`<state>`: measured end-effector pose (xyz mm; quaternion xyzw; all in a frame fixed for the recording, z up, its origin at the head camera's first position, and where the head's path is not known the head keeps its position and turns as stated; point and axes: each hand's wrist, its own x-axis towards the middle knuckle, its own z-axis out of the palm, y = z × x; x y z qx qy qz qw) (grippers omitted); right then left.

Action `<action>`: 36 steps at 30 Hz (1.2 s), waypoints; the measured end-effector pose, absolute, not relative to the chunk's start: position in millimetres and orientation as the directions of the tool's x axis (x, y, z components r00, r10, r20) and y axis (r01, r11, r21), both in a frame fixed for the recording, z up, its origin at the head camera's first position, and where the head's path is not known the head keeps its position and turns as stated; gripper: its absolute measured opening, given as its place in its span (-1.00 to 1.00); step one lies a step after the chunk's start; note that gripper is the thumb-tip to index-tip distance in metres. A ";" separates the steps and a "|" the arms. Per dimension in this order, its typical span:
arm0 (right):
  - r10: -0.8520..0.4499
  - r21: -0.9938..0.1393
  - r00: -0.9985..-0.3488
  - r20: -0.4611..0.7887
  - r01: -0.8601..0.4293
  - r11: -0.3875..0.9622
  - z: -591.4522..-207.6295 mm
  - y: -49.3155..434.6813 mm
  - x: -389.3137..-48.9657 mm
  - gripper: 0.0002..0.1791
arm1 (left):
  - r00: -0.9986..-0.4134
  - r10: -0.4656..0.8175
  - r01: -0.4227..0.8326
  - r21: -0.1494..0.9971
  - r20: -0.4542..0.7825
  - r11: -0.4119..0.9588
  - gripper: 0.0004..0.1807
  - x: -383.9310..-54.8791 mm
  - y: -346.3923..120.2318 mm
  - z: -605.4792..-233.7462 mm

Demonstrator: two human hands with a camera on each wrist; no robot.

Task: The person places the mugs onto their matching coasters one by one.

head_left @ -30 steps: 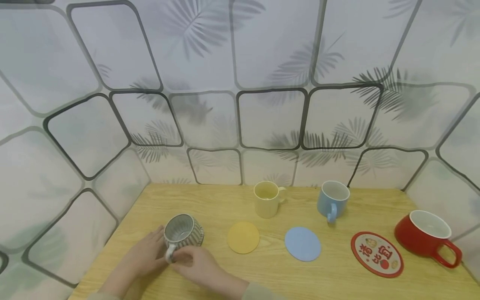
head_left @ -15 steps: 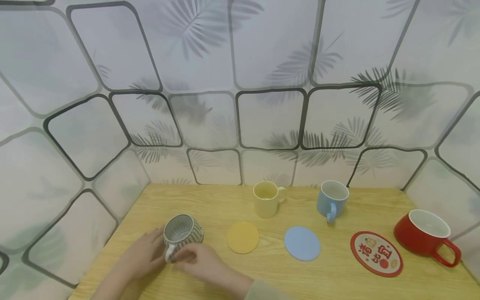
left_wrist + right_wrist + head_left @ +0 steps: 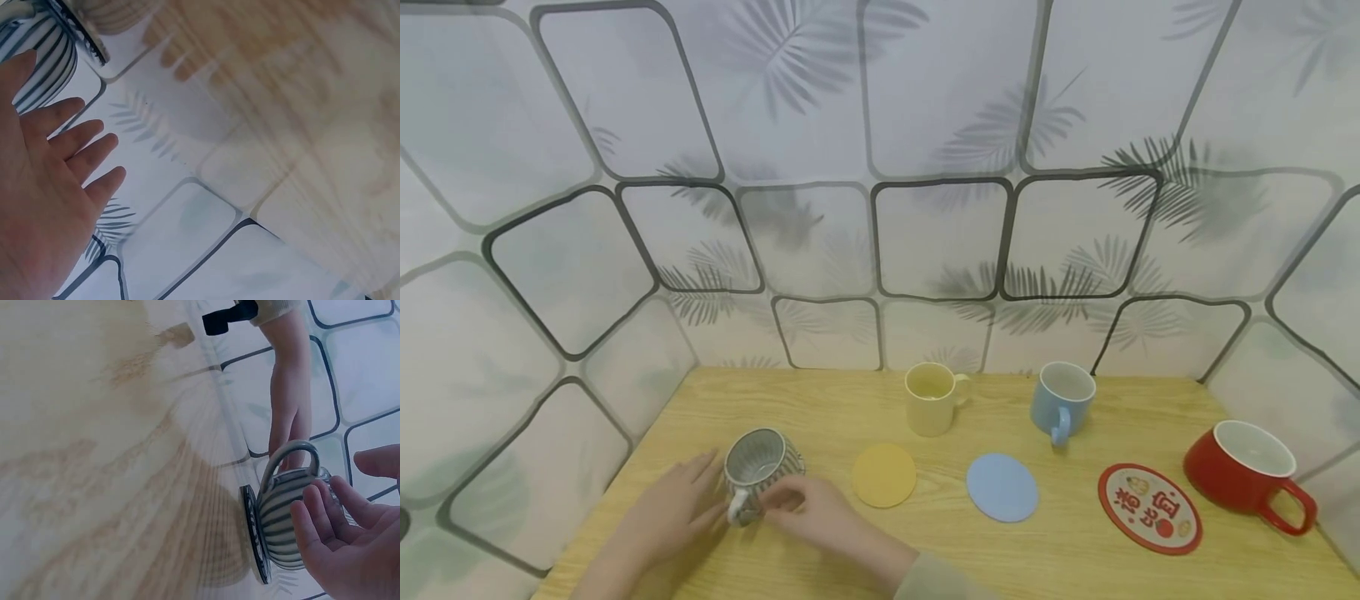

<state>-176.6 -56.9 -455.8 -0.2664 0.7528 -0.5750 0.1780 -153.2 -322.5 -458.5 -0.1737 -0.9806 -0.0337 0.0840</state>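
Note:
A grey-and-white striped mug stands upright at the left of the table, its handle toward the person. Beneath it lies a thin coaster with a dark patterned edge, mostly hidden from above. My left hand is at the mug's left, fingers spread, fingertips just off its side. On the other side, my right hand has loosely bent fingers close to the mug's wall, thumb apart, holding nothing.
A yellow coaster lies to the right, with a yellow mug behind it. Farther right are a blue coaster, a blue mug, a red-rimmed printed coaster and a red mug. Patterned wall covering encloses the back and sides.
My right hand has let go of the mug's handle and moved slightly right. My left hand has drawn a little away from the mug, which stays in place.

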 end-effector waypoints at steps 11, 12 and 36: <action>-0.588 -0.959 -0.806 0.073 -0.219 0.181 -450.4 -46.5 -190.5 -0.76 | -0.910 0.339 0.353 0.017 0.237 0.936 -0.33 -151.8 -323.9 -443.7; -0.587 -0.957 -0.806 0.079 -0.227 0.183 -450.2 -45.1 -191.8 -0.76 | -0.910 0.339 0.351 0.009 0.240 0.936 -0.33 -151.7 -324.0 -442.7; -0.519 -0.952 -0.847 0.116 -0.245 0.186 -443.2 -13.2 -215.0 -0.70 | -0.900 0.348 0.351 -0.037 0.264 0.936 -0.32 -143.0 -300.6 -408.5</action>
